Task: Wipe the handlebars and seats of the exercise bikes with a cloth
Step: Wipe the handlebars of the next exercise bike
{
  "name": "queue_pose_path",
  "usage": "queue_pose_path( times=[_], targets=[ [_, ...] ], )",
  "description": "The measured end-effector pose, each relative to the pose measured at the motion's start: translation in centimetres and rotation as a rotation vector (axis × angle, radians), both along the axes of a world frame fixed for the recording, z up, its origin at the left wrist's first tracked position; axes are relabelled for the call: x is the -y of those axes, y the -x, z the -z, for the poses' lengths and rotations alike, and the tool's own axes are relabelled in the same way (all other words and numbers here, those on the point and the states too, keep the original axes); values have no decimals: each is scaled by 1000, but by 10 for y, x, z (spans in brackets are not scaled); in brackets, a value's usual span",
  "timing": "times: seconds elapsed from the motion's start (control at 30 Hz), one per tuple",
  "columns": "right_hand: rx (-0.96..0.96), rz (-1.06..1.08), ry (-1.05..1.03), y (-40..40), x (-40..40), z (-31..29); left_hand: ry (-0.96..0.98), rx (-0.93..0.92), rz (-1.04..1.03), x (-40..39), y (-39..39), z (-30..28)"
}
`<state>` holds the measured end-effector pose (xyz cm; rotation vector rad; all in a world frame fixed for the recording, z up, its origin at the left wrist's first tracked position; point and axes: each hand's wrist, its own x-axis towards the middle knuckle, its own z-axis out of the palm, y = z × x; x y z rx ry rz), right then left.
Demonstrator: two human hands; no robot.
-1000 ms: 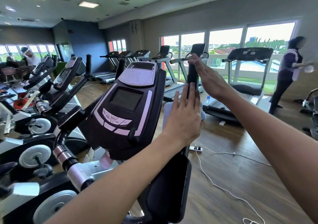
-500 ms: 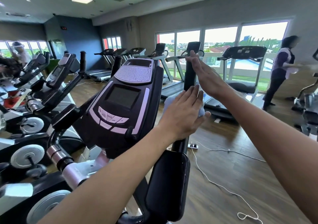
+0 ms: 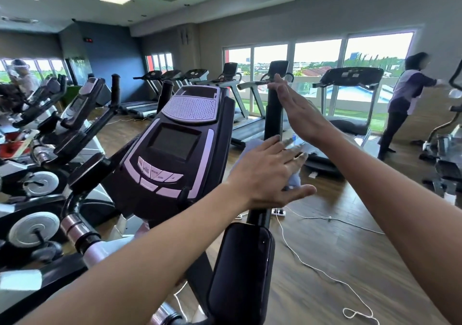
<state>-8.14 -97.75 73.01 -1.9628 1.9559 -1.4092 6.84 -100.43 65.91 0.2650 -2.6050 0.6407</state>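
Wiping now: the left hand (image 3: 265,174) presses a pale blue soft cloth (image 3: 293,178) flat against the black upright handlebar post (image 3: 273,115) of the near exercise bike.
Left grip: fingers straight and spread, pushing on the cloth, not curled round it.
Right grip: the right hand (image 3: 297,110) is flat and wide, its fingertips touching the top of the post, holding nothing.
Done so far: I cannot tell which parts are clean.
Left to do: likely the other black handlebar (image 3: 165,92), the seats (not seen), and the row of grey exercise bikes (image 3: 45,135) on the left.
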Motion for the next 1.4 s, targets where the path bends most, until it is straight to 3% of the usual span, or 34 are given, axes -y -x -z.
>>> queue_pose_path(
  times=[0.17,0.37,0.57,0.7,0.87,1.03,1.17,1.4],
  targets=[
    [13,-34,-3,-1,-4,-3,-153,-111,0,-2,0,-4],
    [42,-24,5,2,-1,-1,-27,-29,145,-16,-17,11],
    [24,-28,19,0,0,0,-38,-25,40,15,13,-16],
    [26,-34,12,1,-2,-1,-11,-130,75,4,-2,2],
    [26,-48,4,3,-2,-2,8,-106,61,4,-10,8],
    [16,-58,-3,6,-2,-5,-100,-108,-48,20,16,-11],
    [29,-63,6,5,-6,-7,-132,-136,2,-4,-2,5],
    [25,-63,10,5,-6,-5,-114,44,162,-17,-31,5]
  ],
)
